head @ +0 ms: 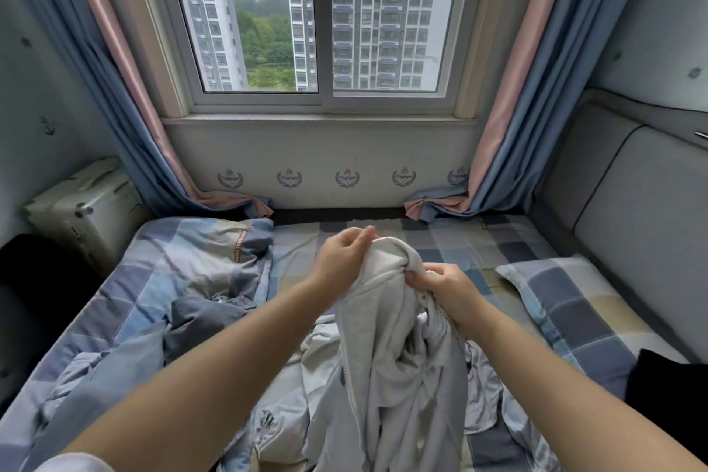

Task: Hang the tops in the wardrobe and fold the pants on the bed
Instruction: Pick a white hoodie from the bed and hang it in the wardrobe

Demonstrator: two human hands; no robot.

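I hold a light grey garment (390,341) up over the bed (440,238). My left hand (344,253) pinches its top edge at the upper left. My right hand (444,289) grips bunched fabric at the upper right. The cloth hangs down between my forearms onto a heap of pale clothes (318,368) on the checked sheet. A dark blue-grey garment (203,318) lies crumpled to the left of the heap. Whether the held piece is a top or pants cannot be told.
A checked quilt (180,261) is rumpled on the bed's left side and a matching pillow (574,310) lies at the right. A black item (662,376) sits at the right edge. A window with blue and pink curtains is ahead; a pale case (84,207) stands left.
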